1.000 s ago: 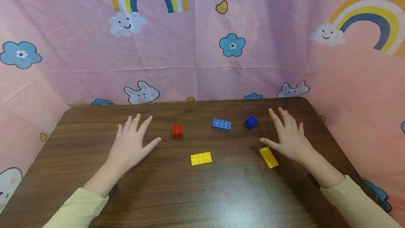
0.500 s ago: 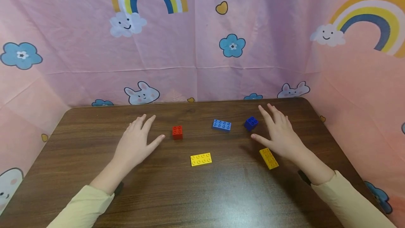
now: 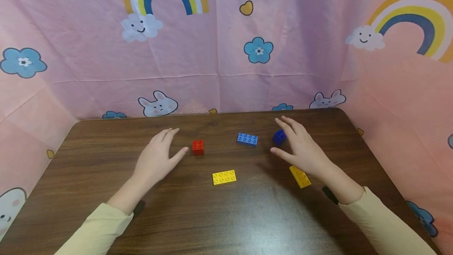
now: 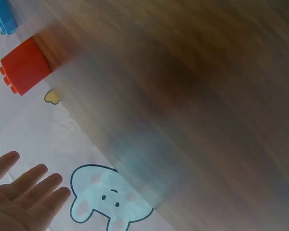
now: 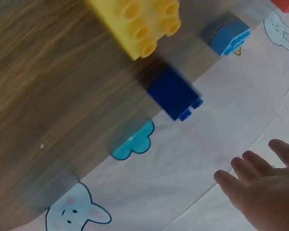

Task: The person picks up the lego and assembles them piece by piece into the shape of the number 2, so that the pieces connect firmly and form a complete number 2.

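My left hand hovers left of a small red brick, fingers extended and thumb spread toward it, without touching. The red brick also shows in the left wrist view. On the right side, my right hand is held over the table with spread fingers and nothing in its grasp. It partly covers a small dark blue brick and a yellow brick lying at an angle below it. The dark blue brick stands apart from the fingers in the right wrist view.
Between the hands lie a lighter blue oblong brick and another yellow oblong brick. They rest on a dark wooden table. A pink printed cloth hangs along the table's back and sides.
My right hand has moved left, and now partly covers the dark blue brick and the angled yellow brick. My left hand has shifted right, closer to the red brick. The bricks have stayed put.
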Demonstrator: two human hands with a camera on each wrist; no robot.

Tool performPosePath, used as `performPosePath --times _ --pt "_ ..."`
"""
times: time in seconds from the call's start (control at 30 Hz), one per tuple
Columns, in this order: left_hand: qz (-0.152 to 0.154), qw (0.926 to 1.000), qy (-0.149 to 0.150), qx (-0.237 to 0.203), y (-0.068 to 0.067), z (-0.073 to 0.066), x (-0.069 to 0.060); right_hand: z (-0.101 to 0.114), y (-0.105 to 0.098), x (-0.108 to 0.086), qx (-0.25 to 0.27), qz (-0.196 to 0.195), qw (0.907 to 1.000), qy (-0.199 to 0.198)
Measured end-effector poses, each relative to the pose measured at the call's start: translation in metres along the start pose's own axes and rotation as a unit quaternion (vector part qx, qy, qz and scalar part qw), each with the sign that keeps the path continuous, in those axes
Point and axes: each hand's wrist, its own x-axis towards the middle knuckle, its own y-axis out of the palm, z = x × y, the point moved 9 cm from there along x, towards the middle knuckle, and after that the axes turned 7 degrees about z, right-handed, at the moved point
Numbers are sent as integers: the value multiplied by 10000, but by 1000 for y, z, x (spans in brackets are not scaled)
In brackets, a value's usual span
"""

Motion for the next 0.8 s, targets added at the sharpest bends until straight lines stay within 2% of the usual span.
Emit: performPosePath --times 0.5,0.63,0.8 --pt "-227 9988 441 -42 5 -15 8 33 15 7 50 -285 9968 -744" --pt "-80 9988 417 -254 9 -17 11 41 21 9 73 -248 9957 -894" --pt "240 9954 201 -903 16 -15 15 50 32 11 70 -178 9935 -1122"
